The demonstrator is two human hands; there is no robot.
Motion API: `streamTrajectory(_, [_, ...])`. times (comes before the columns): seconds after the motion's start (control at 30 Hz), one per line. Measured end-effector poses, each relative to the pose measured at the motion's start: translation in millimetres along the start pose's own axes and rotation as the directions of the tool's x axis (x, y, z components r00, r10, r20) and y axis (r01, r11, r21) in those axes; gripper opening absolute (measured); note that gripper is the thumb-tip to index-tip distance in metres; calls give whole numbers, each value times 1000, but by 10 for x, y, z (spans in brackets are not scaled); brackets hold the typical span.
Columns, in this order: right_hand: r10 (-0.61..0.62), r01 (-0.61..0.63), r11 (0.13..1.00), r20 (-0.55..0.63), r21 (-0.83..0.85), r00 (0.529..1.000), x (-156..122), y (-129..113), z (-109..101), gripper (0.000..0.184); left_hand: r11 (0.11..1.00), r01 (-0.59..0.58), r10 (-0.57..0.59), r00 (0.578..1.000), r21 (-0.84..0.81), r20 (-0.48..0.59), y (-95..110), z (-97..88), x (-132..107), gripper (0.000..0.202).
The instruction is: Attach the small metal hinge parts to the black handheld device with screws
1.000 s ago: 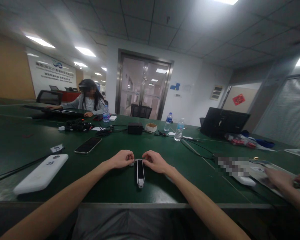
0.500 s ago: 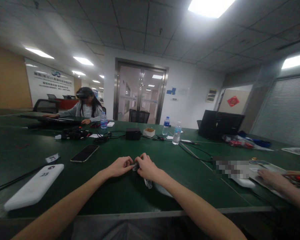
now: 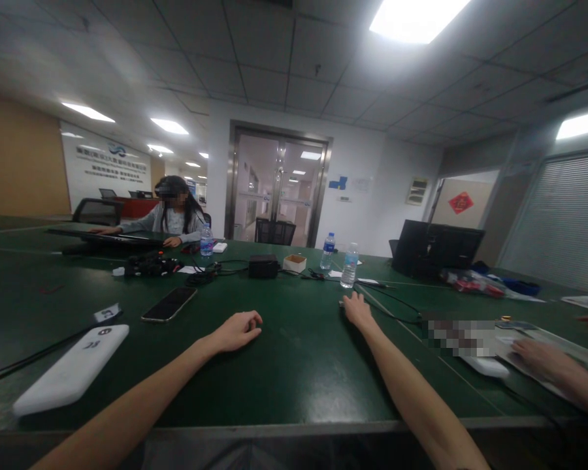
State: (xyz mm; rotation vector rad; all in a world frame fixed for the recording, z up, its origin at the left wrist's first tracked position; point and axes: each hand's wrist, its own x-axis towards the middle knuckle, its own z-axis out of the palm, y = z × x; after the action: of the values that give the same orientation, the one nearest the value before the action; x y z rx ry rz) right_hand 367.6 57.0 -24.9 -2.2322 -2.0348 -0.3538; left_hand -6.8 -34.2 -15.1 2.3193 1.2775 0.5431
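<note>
On the green tabletop (image 3: 294, 385), my left hand (image 3: 238, 331) rests left of the middle. Its fingers curve loosely, the thumb stands apart from them, and nothing shows between them. My right hand (image 3: 359, 312) reaches out farther right with its fingers closed and pointing away from me. A small greyish bit of something (image 3: 342, 304) peeks out at its left side; most of it is hidden, so its kind cannot be told. Just beyond the right hand stands a clear water bottle (image 3: 349, 267). A dark phone (image 3: 169, 305) lies beyond and left of my left hand.
A white device (image 3: 73, 369) lies at near left. Along the back sit a black box (image 3: 263, 266), an open small carton (image 3: 294, 263), cables and another bottle (image 3: 328, 251). A person (image 3: 176, 209) sits across; a co-worker's hand (image 3: 541, 356) is at right beside a monitor (image 3: 436, 248).
My hands have parted. The right one has moved right and farther out, and the small shiny things between and under my hands have left the middle. My left hand has loosened its pinch.
</note>
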Motion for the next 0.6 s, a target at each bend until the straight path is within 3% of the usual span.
streamTrajectory(0.17, [55,-55,998,-14,-15,998,46,282,122,35,1000,-19,20,1000,21,-25,-39,27,20,34])
streamTrajectory(0.6, [124,-125,992,-33,-11,992,128,251,223,35,999,-23,24,999,37,-25,14,6,-8,32])
